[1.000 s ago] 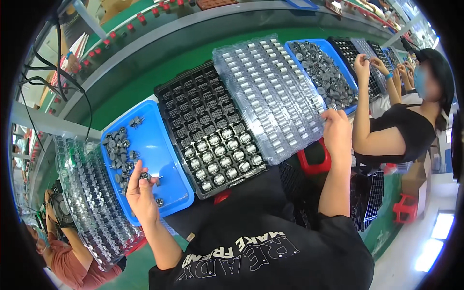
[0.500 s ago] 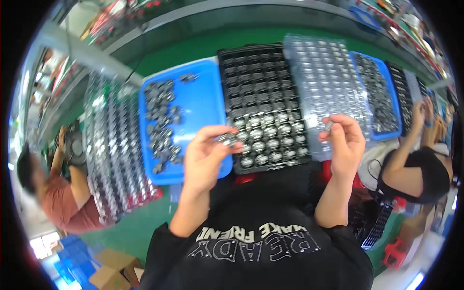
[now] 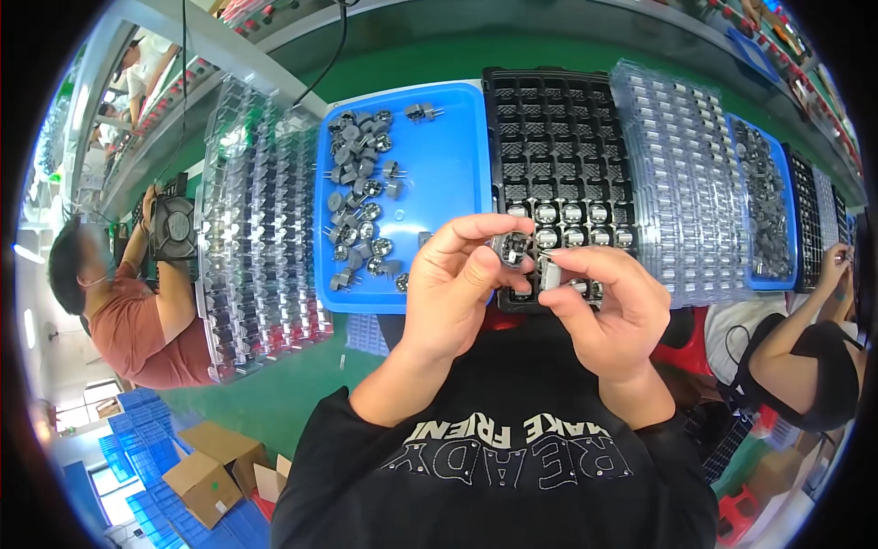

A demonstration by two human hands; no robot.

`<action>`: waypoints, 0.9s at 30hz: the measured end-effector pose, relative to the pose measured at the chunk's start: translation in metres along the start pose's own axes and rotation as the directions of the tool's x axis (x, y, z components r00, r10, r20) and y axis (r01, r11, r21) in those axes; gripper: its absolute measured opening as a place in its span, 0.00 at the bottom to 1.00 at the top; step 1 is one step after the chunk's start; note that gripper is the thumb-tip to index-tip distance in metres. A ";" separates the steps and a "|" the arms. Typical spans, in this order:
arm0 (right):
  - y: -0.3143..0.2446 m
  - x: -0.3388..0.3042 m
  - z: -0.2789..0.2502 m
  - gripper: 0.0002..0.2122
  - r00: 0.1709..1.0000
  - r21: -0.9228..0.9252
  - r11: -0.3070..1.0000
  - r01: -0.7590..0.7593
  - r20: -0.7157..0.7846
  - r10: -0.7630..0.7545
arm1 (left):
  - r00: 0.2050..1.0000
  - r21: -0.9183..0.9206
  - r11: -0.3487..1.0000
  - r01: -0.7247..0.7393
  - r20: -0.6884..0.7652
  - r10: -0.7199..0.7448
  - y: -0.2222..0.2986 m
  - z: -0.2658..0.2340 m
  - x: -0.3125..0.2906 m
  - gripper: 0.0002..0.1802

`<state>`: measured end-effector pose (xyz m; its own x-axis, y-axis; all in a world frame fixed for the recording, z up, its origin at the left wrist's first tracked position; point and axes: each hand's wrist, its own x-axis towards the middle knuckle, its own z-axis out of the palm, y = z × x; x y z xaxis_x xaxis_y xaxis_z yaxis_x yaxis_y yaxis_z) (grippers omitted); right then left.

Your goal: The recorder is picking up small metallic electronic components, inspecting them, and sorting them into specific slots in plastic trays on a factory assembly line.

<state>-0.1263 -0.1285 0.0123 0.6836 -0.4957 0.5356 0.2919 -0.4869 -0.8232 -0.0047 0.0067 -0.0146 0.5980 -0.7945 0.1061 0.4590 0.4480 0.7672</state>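
Just above the near part of a black compartment tray [image 3: 560, 137], my two hands are close together. My left hand [image 3: 437, 297] pinches a small round part [image 3: 510, 248] with a shiny metal rim and dark inside, its face turned toward my right hand. Between the thumb and fingers of my right hand [image 3: 624, 316] is a small grey-and-silver piece [image 3: 549, 273], held upright close to the round part. Whether the two touch is hard to tell. Silver round parts [image 3: 573, 212] fill the near compartments of the black tray, partly hidden by my hands.
Left of the black tray lies a blue tray [image 3: 448, 165] with many grey pronged parts [image 3: 352, 197]. Stacked clear plastic trays [image 3: 681, 174] stand on the right, more [image 3: 261, 220] on the left. Co-workers sit at both sides; a black fan [image 3: 174, 227] is at far left.
My hands have come together from well apart, the right one moving left and the left one slightly right in the picture. The view has shifted, so the trays appear further right.
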 end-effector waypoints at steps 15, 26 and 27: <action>0.000 0.000 0.023 0.16 0.988 -0.097 0.985 0.140 -0.050 -0.146 | 0.961 0.029 0.963 -0.269 0.066 0.267 -0.002 0.000 -0.005 0.12; 0.004 -0.003 0.025 0.14 0.990 -0.183 0.974 0.135 -0.015 -0.140 | 0.973 0.142 0.963 -0.231 0.045 0.227 0.003 -0.003 -0.014 0.13; 0.001 -0.001 0.026 0.13 0.993 -0.170 0.978 0.118 -0.003 -0.120 | 0.949 0.241 0.919 -0.312 0.122 0.290 0.005 -0.004 -0.010 0.14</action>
<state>-0.1094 -0.1097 0.0060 0.6413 -0.4362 0.6312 0.2520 -0.6573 -0.7102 -0.0059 0.0186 -0.0145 0.6208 -0.6742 0.4001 0.0775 0.5606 0.8244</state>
